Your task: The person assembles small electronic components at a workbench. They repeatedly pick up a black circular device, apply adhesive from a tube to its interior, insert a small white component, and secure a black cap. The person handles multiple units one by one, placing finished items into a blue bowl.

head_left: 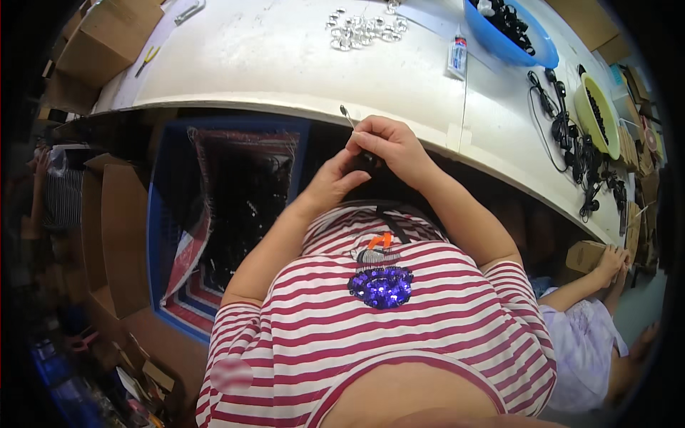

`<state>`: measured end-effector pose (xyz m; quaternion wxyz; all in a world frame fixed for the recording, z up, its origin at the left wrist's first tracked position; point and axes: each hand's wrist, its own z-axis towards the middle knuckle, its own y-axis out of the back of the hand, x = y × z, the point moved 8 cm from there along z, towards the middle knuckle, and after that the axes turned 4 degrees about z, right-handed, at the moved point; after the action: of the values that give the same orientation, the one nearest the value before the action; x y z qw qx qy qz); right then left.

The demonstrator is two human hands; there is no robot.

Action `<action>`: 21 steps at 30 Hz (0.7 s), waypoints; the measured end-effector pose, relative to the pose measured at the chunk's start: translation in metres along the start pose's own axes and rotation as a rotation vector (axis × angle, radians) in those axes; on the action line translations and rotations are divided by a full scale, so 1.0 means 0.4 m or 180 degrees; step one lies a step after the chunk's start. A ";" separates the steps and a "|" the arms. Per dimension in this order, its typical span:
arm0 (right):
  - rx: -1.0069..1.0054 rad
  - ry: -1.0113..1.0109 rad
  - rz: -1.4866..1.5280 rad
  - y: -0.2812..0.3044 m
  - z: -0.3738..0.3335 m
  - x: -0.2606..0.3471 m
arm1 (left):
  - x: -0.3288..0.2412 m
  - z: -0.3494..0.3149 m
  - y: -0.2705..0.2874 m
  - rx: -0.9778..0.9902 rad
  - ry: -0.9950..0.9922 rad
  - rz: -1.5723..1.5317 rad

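My right hand [396, 150] is closed, thumb against fingers, just off the near edge of the white table. A thin stick-like piece with a dark tip [344, 112] juts up from its fingertips; I cannot make out its kind. My left hand [334, 182] meets the right from below, its thumb extended and its fingers curled. Between the two hands shows a small black part [367, 162], mostly covered by the fingers. What the left fingers grip, if anything, is hidden.
On the white table [271, 64] lie clear round pieces [364, 30], a glue tube [457, 55], yellow-handled pliers [148, 60] and black cables [571, 143]. A blue basin [546, 53] and a yellow basin [606, 139] hold black parts. A lined blue crate [158, 214] stands left; another person's hands [612, 264] are right.
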<state>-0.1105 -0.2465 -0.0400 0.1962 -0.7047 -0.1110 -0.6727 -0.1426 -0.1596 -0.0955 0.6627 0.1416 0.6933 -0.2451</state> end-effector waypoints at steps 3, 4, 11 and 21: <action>0.0365 -0.0083 0.0315 -0.007 -0.008 -0.027 | -0.082 -0.014 0.056 -0.0133 0.0263 0.1189; 0.0428 -0.0157 0.0345 -0.008 -0.010 -0.028 | -0.101 -0.016 0.097 -0.0501 0.0211 0.1053; 0.0716 -0.0392 0.0359 -0.026 -0.009 -0.036 | -0.153 0.000 0.149 -0.0929 0.0147 0.0666; 0.0239 -0.0287 -0.0254 0.003 0.003 -0.024 | -0.134 0.001 0.161 -0.1115 0.0340 0.0631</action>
<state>-0.1098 -0.2459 -0.0496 0.1903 -0.7215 -0.1728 -0.6429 -0.1041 -0.0988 -0.0525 0.6604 0.1045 0.7421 -0.0465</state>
